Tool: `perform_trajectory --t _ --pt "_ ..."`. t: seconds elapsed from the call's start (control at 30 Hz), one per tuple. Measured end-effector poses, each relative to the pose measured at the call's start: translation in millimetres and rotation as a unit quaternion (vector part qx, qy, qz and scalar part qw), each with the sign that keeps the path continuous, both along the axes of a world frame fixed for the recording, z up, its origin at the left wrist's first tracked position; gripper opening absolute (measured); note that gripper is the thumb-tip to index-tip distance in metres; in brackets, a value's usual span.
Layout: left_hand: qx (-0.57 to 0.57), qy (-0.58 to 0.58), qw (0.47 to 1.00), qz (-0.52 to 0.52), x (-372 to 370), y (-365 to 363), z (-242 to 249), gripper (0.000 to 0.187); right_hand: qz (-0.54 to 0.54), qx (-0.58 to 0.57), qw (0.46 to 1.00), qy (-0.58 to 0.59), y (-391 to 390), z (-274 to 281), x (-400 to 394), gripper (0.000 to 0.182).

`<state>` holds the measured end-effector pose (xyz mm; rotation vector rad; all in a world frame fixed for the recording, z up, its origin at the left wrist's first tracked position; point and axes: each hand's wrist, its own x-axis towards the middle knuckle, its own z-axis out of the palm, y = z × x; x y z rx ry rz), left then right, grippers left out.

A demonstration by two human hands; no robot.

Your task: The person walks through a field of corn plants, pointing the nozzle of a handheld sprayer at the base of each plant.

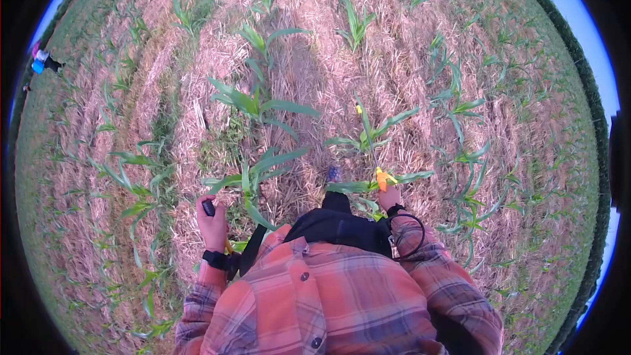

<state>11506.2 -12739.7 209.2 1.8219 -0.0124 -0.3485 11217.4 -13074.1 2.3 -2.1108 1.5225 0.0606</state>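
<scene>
My right hand [389,198] is closed around the yellow-orange handle of a spray wand [382,179]. Its thin shaft runs forward to a yellow tip [359,109] beside a young corn plant [368,137]. A black hose [421,230] loops past my right wrist. My left hand [211,225], low on the left, has its fingers wrapped round a lever with a black grip end [208,208]; a bit of orange rod [229,246] shows below the hand. Another corn plant [248,181] stands just right of that hand. A patterned shoe [334,174] shows between the rows.
Rows of young corn [257,104] stretch forward and to both sides, with dry straw [315,92] covering the soil between them. Green weeds [227,141] grow in the left row. At the far left edge is another person [42,59] with something blue.
</scene>
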Motion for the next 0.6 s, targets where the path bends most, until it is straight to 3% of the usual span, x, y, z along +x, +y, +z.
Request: perform_trajectory --t 0.23,0.43,0.53,0.6 --pt "0.003 -0.09 0.996 0.004 42 -54 -19 0.018 -0.115 0.0 0.993 0.019 -66 3 39 0.028" --pt "0.004 -0.05 0.999 0.012 57 -122 -11 0.018 -0.006 0.008 0.999 -0.036 -93 -32 71 0.026" --pt "0.019 -0.052 0.998 0.014 61 -141 -13 0.018 0.153 0.02 0.987 -0.037 -98 -35 84 0.025" --pt "0.03 -0.055 0.998 0.018 64 -154 -13 0.018 0.188 0.067 0.979 -0.046 -105 -28 95 0.027"
